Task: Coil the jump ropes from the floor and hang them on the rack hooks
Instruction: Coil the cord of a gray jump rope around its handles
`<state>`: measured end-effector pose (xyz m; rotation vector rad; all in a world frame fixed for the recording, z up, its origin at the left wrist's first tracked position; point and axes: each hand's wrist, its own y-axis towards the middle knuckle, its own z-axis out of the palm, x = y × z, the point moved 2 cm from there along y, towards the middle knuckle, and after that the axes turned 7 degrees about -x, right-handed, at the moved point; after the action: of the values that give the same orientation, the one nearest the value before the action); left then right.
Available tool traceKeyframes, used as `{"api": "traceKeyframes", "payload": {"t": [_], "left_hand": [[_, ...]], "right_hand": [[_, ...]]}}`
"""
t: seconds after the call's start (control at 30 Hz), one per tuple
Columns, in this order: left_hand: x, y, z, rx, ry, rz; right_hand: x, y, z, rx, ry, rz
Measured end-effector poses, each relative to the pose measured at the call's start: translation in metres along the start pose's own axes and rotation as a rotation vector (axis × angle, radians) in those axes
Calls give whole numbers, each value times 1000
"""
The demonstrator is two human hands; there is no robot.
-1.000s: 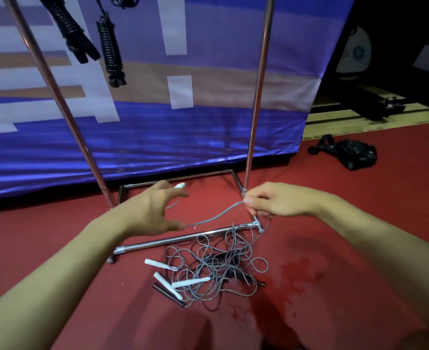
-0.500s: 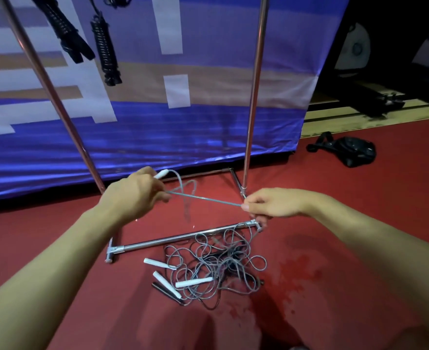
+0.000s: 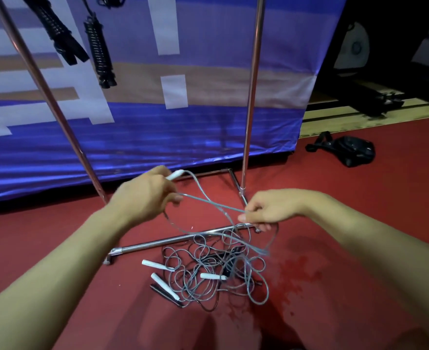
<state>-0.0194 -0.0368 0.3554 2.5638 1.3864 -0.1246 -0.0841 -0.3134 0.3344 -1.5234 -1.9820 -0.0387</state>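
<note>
at the top left, two black coiled jump ropes [image 3: 99,49] hang from the shiny metal rack [image 3: 56,107], in front of a blue and white fabric banner [image 3: 183,127]. the left hand [image 3: 146,197] is curled around a white plastic handle [image 3: 174,175] and also pinches the thin grey rope cord [image 3: 208,202]. this cord goes across to the right hand [image 3: 267,207], which pinches it between thumb and fingers. below both hands, a tangled pile of grey jump ropes [image 3: 213,271] with white handles lies on the red floor [image 3: 360,248], just in front of the rack's base bar. a black bag [image 3: 347,150] lies on the floor far right.
</note>
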Motion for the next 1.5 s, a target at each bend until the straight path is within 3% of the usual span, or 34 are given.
{"api": "traceKeyframes", "payload": {"t": [0.17,0.33,0.4,0.6,0.7,0.83,1.13,1.23,1.33,1.4,1.5], "left_hand": [[21,-3,8,119,28,-69],[-35,-9,16,278,-212,153],[-48,-12,21,311,-263,156],[-41,0,26,104,-313,206],[-1,5,13,17,-192,76],[32,-4,9,131,-93,-37],[-28,-2,20,93,-288,223],[-15,3,13,-5,-185,168],[14,2,8,28,80,87],[33,1,9,61,133,12],[42,-2,10,89,70,-30]], "right_hand": [[-9,1,6,-44,188,-95],[21,10,-3,-180,-11,-185],[29,12,-2,-182,-114,-180],[42,9,2,-210,-131,-190],[22,6,-5,-122,-73,-94],[8,-3,-12,-182,114,-175],[55,9,-10,-342,1,-224],[46,6,-6,-182,67,-108],[20,2,-4,23,119,91],[12,-3,-11,32,151,107],[19,-9,-22,-65,142,-16]]}}
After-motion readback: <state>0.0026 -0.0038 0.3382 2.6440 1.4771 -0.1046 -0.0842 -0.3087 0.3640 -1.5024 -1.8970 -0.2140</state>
